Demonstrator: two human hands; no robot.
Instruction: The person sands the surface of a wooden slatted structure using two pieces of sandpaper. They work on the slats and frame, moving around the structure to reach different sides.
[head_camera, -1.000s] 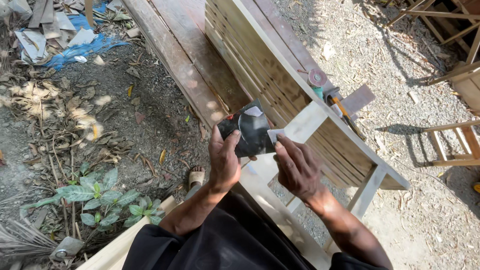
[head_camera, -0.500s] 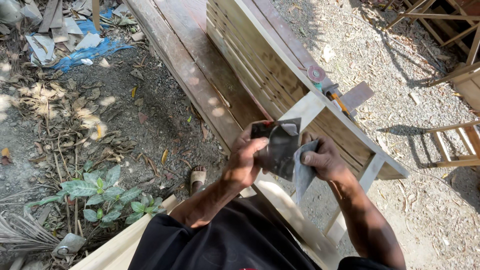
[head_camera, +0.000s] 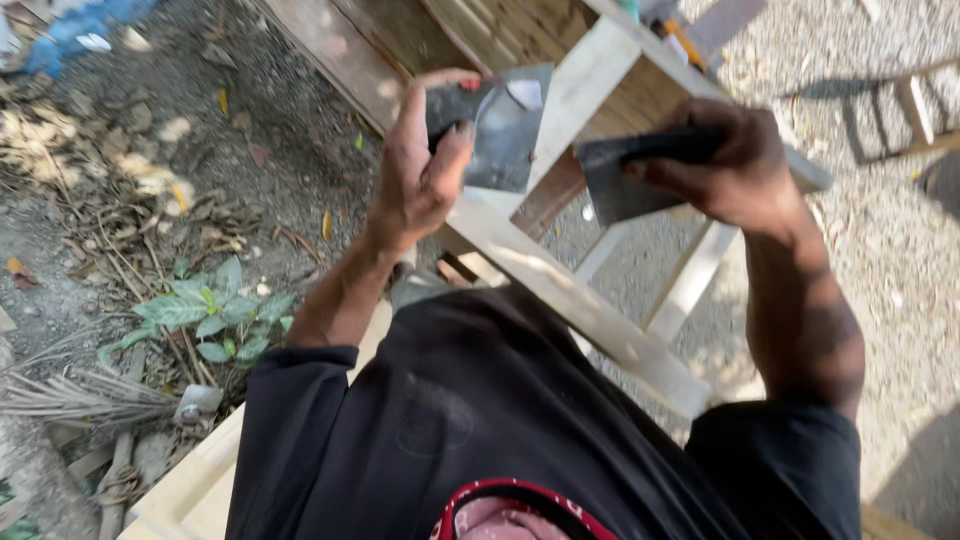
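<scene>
My left hand (head_camera: 420, 165) pinches a dark grey sheet of sandpaper (head_camera: 505, 125) by its upper left edge. My right hand (head_camera: 725, 165) grips a second dark piece of sandpaper (head_camera: 620, 185), folded over in the fingers. Both pieces hang apart above a pale wooden frame (head_camera: 570, 290) of unfinished furniture. My black shirt fills the bottom of the head view.
A slatted wooden bench (head_camera: 480, 30) lies beyond the frame, with a tool (head_camera: 670, 30) on it at the top edge. Dirt, dry leaves and a small green plant (head_camera: 205, 310) are on the left. Gravel and another wooden frame (head_camera: 915, 110) are on the right.
The single sheet held between both hands is now two pieces, one in each hand, and the hands have moved apart. The camera has dropped closer to the wooden frame.
</scene>
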